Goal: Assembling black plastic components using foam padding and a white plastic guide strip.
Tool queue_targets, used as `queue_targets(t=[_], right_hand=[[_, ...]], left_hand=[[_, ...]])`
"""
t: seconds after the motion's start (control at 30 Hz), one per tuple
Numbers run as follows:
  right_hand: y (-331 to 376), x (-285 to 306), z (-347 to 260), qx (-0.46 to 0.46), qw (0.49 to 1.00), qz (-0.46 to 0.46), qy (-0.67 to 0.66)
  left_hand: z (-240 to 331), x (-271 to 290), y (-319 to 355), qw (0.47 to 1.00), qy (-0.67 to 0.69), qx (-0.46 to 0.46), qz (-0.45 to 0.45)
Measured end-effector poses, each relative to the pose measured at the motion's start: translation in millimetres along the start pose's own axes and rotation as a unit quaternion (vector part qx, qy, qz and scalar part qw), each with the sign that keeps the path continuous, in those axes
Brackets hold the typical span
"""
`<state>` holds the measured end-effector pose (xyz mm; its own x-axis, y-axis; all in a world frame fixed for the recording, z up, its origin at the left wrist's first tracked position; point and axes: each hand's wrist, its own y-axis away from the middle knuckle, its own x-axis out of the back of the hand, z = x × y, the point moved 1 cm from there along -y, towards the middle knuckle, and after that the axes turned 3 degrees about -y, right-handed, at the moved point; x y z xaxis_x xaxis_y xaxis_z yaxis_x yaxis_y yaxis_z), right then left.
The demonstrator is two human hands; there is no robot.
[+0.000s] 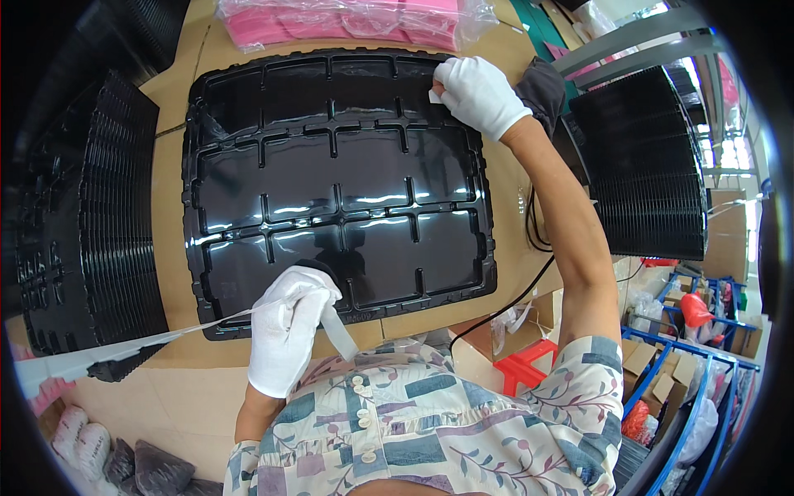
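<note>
A black plastic tray (306, 169) with moulded ridges lies flat in front of me. My left hand (285, 326), in a white glove, is closed over the tray's near edge. It pinches a white strip (337, 331), whose short end hangs down beside the fingers while a long, taut stretch runs off to the left. My right hand (480, 97), also gloved with bare fingertips showing, reaches to the tray's far right corner. Its fingers are bent together around a small white piece (435, 97), which looks like tape or paper; the grip is partly hidden.
Tall stacks of black trays stand left (120, 215) and right (641, 165) on the cardboard-covered table (169, 174). Pink items in clear plastic (339, 21) lie at the far edge. A black cable (504, 306) hangs near a red stool (525, 366). Blue shelving (703, 355) stands at right.
</note>
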<state>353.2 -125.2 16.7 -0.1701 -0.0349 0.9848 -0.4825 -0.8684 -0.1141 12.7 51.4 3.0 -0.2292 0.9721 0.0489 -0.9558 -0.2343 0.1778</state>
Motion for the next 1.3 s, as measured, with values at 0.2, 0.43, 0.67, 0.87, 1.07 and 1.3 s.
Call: queue_targets(t=[0.2, 0.43, 0.67, 0.87, 1.07, 1.3], right_hand=[[8, -2, 3, 0.055, 0.997, 0.029, -0.045], [-6, 1, -9, 0.042, 0.998, 0.007, 0.054], [0, -3, 3, -0.009, 0.996, 0.002, -0.092], [26, 26, -7, 0.033, 0.964, 0.043, -0.262], [147, 81, -34, -0.225, 0.876, 0.064, -0.423], [389, 52, -142, -0.537, 0.618, 0.174, -0.548]], left_hand=[[0, -1, -1, 1.000, 0.012, 0.008, -0.006], [-1, 2, 0, 1.000, 0.023, -0.009, -0.006], [0, 0, -2, 0.999, 0.034, -0.002, -0.004], [-3, 2, -3, 0.999, 0.037, -0.006, -0.013], [0, 4, 2, 0.994, 0.109, -0.009, 0.016], [18, -4, 3, 0.983, 0.177, 0.040, -0.022]])
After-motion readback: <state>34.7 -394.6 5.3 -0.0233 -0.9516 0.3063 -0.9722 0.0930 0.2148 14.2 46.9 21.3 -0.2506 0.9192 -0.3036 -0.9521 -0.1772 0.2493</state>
